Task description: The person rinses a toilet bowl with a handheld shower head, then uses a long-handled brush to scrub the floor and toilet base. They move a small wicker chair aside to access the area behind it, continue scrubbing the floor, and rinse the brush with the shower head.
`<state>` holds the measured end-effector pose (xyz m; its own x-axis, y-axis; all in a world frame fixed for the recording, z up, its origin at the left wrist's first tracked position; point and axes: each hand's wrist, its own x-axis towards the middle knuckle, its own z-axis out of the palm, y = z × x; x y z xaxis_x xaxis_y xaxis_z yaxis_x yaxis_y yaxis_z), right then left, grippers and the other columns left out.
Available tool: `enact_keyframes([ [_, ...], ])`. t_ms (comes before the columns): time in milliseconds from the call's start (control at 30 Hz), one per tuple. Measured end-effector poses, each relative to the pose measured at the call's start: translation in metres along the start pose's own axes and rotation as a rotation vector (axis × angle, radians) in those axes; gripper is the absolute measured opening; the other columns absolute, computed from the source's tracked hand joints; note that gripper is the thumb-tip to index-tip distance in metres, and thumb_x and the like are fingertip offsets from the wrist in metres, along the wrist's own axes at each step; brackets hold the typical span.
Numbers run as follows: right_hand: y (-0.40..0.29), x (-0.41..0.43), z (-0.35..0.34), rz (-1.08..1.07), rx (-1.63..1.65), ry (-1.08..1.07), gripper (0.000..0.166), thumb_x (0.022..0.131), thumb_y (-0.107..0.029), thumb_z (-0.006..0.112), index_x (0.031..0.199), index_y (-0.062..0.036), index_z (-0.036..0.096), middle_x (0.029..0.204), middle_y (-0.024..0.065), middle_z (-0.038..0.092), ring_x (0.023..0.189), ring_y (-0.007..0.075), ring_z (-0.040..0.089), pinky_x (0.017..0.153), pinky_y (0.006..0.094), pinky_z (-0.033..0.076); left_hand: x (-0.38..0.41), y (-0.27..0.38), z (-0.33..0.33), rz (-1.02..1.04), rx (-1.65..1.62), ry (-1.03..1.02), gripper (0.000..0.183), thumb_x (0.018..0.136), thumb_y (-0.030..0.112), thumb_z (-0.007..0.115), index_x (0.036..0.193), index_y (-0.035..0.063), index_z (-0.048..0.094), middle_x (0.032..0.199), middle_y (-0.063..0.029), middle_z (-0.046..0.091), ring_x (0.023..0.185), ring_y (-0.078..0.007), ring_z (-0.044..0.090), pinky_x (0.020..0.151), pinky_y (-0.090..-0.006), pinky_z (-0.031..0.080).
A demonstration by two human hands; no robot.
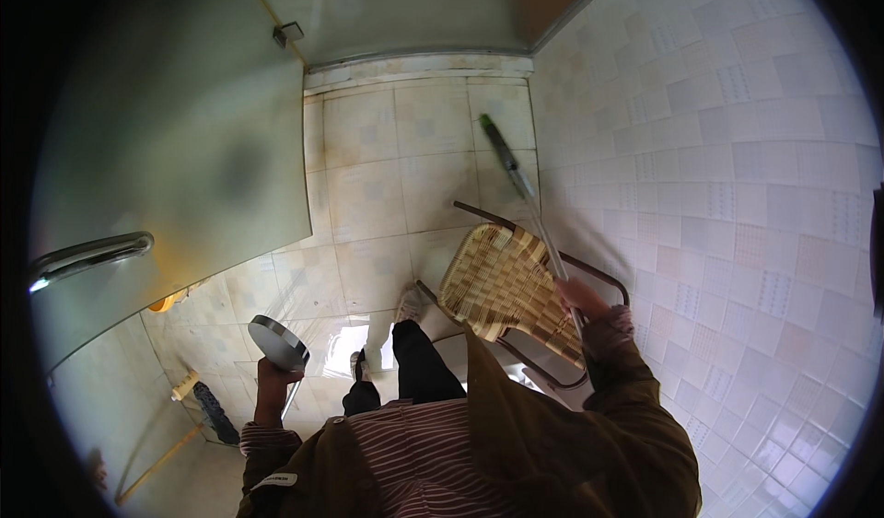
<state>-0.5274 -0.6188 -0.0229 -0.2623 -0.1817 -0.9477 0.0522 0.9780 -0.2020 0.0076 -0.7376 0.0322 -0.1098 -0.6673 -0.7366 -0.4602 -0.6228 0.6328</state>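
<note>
My left hand grips a round chrome shower head. Thin streaks of water spray from it toward the floor tiles. A long pale handle runs through my right hand, which is closed around it. At the handle's far end a dark brush head with green bristles, slightly blurred, reaches over the floor beside the right wall. Under the handle and my right hand is a woven wicker chair with a brown tubular frame, partly hidden by my jacket.
A frosted glass door with a chrome handle stands on the left. White wall tiles rise on the right. A low sill crosses the far end. A dark mop-like head lies at lower left, near a yellow stick. Wet floor tiles reflect light.
</note>
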Motion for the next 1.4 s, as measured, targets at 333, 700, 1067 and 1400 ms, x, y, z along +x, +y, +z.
enact_keyframes([
  [333, -0.034, 0.053, 0.011, -0.476, -0.478, -0.343, 0.011, 0.062, -0.007, 0.052, 0.052, -0.0010, 0.053, 0.050, 0.0122, 0.052, 0.041, 0.0223, 0.049, 0.039, 0.0302, 0.037, 0.013, -0.040, -0.007, -0.012, -0.176, 0.157, 0.034, 0.045, -0.005, 0.061, 0.079, -0.0047, 0.055, 0.074, -0.0047, 0.056, 0.067, -0.0143, 0.051, 0.061, -0.0264, 0.040],
  [700, -0.115, 0.195, -0.010, -0.989, -1.604, 0.191, 0.013, 0.050, -0.019, 0.060, 0.047, -0.0083, 0.053, 0.055, 0.0104, 0.054, 0.051, 0.0289, 0.051, 0.047, 0.0392, 0.040, 0.003, -0.045, -0.004, -0.083, -0.127, 0.190, 0.038, 0.044, -0.006, 0.063, 0.081, -0.0041, 0.055, 0.077, -0.0059, 0.056, 0.070, -0.0154, 0.051, 0.063, -0.0273, 0.042],
  [1067, -0.052, 0.081, 0.036, -0.124, -1.021, -0.045, 0.020, 0.064, -0.013, 0.060, 0.070, 0.0070, 0.057, 0.069, 0.0205, 0.057, 0.074, 0.0290, 0.058, 0.060, 0.0365, 0.047, 0.001, -0.039, 0.004, -0.067, -0.112, 0.191, 0.034, 0.046, -0.005, 0.061, 0.079, -0.0021, 0.055, 0.073, -0.0039, 0.056, 0.067, -0.0143, 0.051, 0.061, -0.0264, 0.041],
  [1400, -0.116, 0.222, -0.037, -0.541, -1.774, 0.182, 0.014, 0.071, -0.009, 0.049, 0.075, -0.0019, 0.061, 0.073, 0.0105, 0.059, 0.072, 0.0259, 0.058, 0.062, 0.0338, 0.047, 0.002, -0.064, 0.007, -0.112, -0.104, 0.237, 0.041, 0.040, -0.006, 0.059, 0.080, -0.0044, 0.055, 0.073, -0.0054, 0.056, 0.066, -0.0155, 0.052, 0.058, -0.0266, 0.042],
])
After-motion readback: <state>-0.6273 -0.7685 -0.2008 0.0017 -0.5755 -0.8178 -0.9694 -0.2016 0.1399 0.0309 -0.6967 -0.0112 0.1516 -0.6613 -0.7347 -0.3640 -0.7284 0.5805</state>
